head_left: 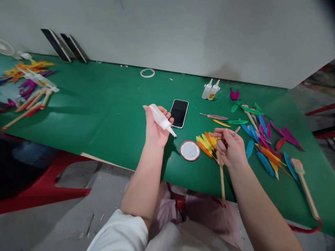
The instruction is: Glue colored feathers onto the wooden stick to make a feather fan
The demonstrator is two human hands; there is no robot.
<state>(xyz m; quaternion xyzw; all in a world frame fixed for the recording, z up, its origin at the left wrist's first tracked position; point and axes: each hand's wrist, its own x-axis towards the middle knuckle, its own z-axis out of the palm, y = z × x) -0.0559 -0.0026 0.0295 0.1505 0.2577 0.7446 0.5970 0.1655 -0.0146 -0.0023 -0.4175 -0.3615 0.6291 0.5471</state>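
My left hand (157, 125) is wrapped round a white squeeze glue bottle (158, 116), tilted with its nozzle down to the right. Closed in a pinch, my right hand (230, 146) holds a small greyish-pink feather (236, 131), mostly hidden by the fingers. Just under and beside that hand lies a fan of yellow and orange feathers (206, 143) on a wooden stick (222, 181), whose lower end passes the table edge. A round white lid with a red rim (190, 150) lies between my hands. Behind it is a phone (179, 113).
Two small glue bottles (210, 90) stand at the back. Loose coloured feathers (261, 132) and another wooden stick (306, 188) cover the right side of the green table (104, 104). At left lie more feathers (28, 71) and sticks (31, 101). Two phones (65, 47) lean on the wall.
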